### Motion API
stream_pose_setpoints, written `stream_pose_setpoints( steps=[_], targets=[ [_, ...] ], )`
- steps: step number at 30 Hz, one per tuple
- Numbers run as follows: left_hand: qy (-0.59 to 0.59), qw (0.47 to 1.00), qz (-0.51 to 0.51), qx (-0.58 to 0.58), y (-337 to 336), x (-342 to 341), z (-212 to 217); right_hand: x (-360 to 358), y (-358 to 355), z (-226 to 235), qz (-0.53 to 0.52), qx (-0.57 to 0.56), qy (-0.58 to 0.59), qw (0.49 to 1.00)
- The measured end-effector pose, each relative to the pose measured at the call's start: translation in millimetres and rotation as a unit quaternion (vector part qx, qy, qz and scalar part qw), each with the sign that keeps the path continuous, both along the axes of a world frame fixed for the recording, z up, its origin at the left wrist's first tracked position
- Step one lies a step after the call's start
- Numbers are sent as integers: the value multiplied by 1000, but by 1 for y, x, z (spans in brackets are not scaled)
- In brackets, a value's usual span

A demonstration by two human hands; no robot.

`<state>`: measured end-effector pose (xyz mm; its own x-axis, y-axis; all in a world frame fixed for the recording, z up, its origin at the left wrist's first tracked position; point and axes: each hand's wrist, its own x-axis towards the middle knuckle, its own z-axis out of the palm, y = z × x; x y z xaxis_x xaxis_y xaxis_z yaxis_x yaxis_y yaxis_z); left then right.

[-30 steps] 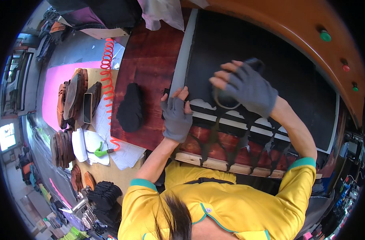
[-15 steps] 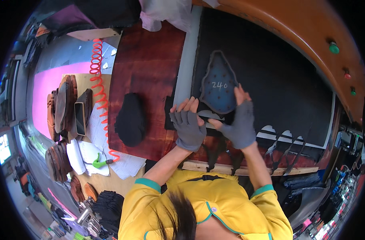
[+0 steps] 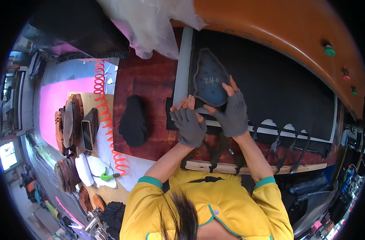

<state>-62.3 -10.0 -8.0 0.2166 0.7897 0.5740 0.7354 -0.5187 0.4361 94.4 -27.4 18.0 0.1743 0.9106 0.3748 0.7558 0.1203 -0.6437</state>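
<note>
- Both hands, in grey fingerless gloves, work one blue-grey cutting die (image 3: 209,82) that lies flat on the black sheet (image 3: 278,92), toward its left edge.
- Right hand (image 3: 231,114) curls narrowly on the die's near right edge, fingertips on its rim.
- Left hand (image 3: 187,122) lies flat with fingers close together, touching the die's near left corner and pinning the sheet beside the grey strip (image 3: 183,64).
- Judgement: seating the die well calls for nesting it close to the scalloped cut-outs (image 3: 282,128) without overlapping them, rim flat, fingers clear of the orange press beam (image 3: 278,28).
- Pale handwritten marking sits mid-die.
- Green and red round buttons (image 3: 329,50) dot the beam at far right.
- Black cut piece (image 3: 132,120) rests on the reddish counter (image 3: 150,84), left; an orange coiled hose (image 3: 104,108) runs beyond it.
</note>
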Motion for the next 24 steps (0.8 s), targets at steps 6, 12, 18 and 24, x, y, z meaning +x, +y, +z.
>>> stream_pose_setpoints(
  steps=[6,12,18,24],
  targets=[
    [40,993,45,97,45,22,-28,17,49,-5,-24,57,-28,998],
    [48,998,24,46,95,43,-11,36,82,-10,-93,136,-60,984],
    [82,988,25,127,19,46,18,118,49,34,-217,244,-41,944],
    [87,984,-156,-27,-21,67,-13,249,85,106,-386,280,-198,856]
  ],
)
